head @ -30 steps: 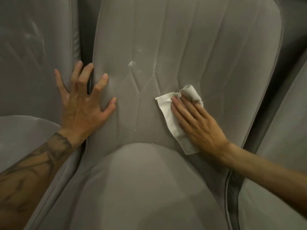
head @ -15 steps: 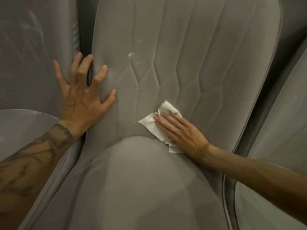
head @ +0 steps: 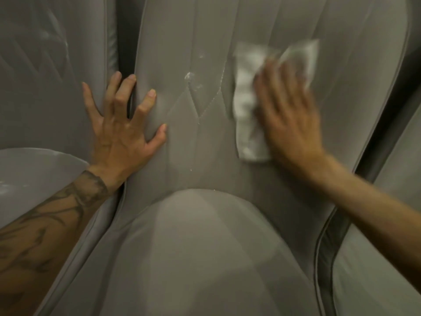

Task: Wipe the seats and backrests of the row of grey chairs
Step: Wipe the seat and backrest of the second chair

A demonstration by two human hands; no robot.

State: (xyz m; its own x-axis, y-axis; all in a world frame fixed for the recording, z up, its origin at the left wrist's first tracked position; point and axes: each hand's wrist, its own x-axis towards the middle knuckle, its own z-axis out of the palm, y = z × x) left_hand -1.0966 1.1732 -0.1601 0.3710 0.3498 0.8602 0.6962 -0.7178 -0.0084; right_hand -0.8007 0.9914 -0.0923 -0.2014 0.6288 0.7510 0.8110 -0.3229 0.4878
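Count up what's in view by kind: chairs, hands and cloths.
Grey chairs: 3
Hands: 2
White cloth: 1
Total: 6

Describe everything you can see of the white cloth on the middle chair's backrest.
The white cloth is thin, crumpled and motion-blurred; cloth or paper, I cannot tell. It lies flat against the grey backrest, right of the stitched seams. The right hand presses it with flat fingers, covering its middle. A strip shows left of the hand, and a corner sticks out above the fingertips.
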